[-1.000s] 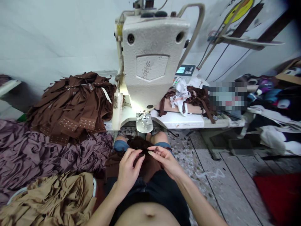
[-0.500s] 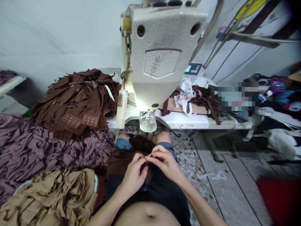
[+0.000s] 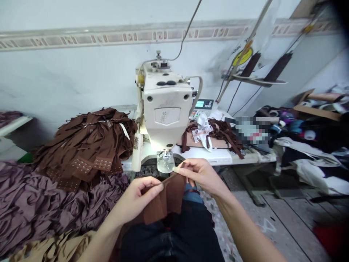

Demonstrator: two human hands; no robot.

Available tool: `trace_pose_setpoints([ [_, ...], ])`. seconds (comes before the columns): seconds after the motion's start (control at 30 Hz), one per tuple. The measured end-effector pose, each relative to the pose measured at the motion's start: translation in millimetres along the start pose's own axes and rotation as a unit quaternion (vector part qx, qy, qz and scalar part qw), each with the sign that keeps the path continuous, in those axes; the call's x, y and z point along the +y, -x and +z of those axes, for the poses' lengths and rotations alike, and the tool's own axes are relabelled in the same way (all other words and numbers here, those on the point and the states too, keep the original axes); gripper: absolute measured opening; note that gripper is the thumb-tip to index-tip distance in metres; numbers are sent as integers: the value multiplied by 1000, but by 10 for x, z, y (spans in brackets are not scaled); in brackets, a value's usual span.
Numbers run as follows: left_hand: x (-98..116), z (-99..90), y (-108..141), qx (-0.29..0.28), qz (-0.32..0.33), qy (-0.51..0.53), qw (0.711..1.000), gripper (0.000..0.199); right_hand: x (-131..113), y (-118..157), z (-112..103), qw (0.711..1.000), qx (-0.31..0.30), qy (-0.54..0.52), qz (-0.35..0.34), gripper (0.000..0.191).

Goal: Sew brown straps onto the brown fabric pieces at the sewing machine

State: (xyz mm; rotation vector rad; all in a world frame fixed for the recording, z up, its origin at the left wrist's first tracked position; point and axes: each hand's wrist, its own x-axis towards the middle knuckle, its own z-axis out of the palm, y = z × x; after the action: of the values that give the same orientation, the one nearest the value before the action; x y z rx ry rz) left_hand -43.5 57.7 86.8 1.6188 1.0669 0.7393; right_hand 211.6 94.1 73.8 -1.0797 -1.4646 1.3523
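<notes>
A piece of brown fabric (image 3: pixel 174 194) hangs between my two hands over my lap. My left hand (image 3: pixel 139 198) pinches its upper edge between thumb and fingers. Farther up and to the right, my right hand (image 3: pixel 200 174) grips the same edge, close below the metal plate of the sewing machine (image 3: pixel 165 163). The edge runs slanting between the two pinches, and the lower part dangles in folds. The machine's head (image 3: pixel 166 112) stands straight ahead with its lamp lit. The fabric lies in front of the plate, nearer to me.
Brown pieces with hook-and-eye rows (image 3: pixel 89 145) are heaped left of the machine. Mauve fabric (image 3: pixel 62 207) and tan fabric (image 3: pixel 54 247) lie lower left. White and brown straps (image 3: pixel 203 131) rest right of the machine. Thread cones (image 3: pixel 278 67) stand on a rack at upper right.
My hands have risen from my lap toward the machine and moved apart, drawing the brown fabric up with them. The view has tilted up, showing more of the wall and the thread rack.
</notes>
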Motion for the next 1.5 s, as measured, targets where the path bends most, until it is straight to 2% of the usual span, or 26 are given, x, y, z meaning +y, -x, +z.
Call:
trace_pose_setpoints([
  [0.1, -68, -189, -89, 63, 47, -127, 989, 31, 51, -162, 109, 988, 68, 87, -109, 40],
  [0.17, -135, -237, -124, 130, 80, -238, 959, 31, 106, -253, 182, 972, 101, 139, -163, 35],
  [0.2, -169, -227, -133, 178, 104, -296, 933, 28, 135, -290, 209, 967, 111, 152, -173, 32],
  [0.27, -227, -137, -133, 269, 176, -391, 862, 20, 187, -343, 246, 963, 130, 153, -180, 30],
  [0.3, -251, -65, -127, 291, 225, -426, 827, 27, 209, -358, 256, 962, 138, 149, -181, 30],
  [0.37, -292, 107, -112, 257, 323, -471, 779, 48, 240, -363, 264, 961, 153, 141, -185, 29],
  [0.43, -337, 275, -108, 196, 377, -496, 757, 58, 249, -346, 260, 956, 158, 150, -197, 25],
  [0.5, -388, 407, -125, 186, 375, -514, 749, 58, 236, -317, 241, 944, 154, 181, -230, 21],
  [0.6, -448, 526, -172, 232, 353, -520, 743, 52, 205, -259, 190, 922, 102, 243, -285, 19],
  [0.7, -454, 579, -214, 263, 362, -500, 741, 45, 221, -170, 147, 909, 56, 278, -306, 25],
  [0.83, -408, 578, -236, 288, 372, -471, 746, 40, 357, -24, 153, 911, 76, 279, -294, 33],
  [0.97, -364, 548, -241, 257, 383, -473, 751, 38, 500, 59, 202, 925, 96, 267, -253, 37],
  [1.03, -352, 557, -248, 260, 378, -476, 751, 40, 549, 64, 227, 938, 97, 240, -229, 36],
  [1.13, -347, 608, -262, 283, 362, -483, 745, 42, 638, 55, 260, 962, 139, 155, -178, 36],
  [1.2, -347, 645, -271, 292, 358, -489, 740, 41, 726, 62, 279, 977, 168, 71, -112, 40],
  [1.27, -344, 668, -277, 295, 358, -492, 737, 38, 819, 88, 294, 989, 142, -26, -30, 49],
  [1.33, -335, 677, -281, 296, 356, -496, 735, 36, 877, 126, 300, 991, 71, -108, 30, 56],
  [1.43, -309, 679, -288, 299, 346, -503, 734, 33, 843, 165, 285, 984, 10, -171, 51, 48],
  [1.5, -288, 685, -296, 303, 337, -512, 730, 33, 762, 162, 261, 983, 17, -175, 47, 43],
])
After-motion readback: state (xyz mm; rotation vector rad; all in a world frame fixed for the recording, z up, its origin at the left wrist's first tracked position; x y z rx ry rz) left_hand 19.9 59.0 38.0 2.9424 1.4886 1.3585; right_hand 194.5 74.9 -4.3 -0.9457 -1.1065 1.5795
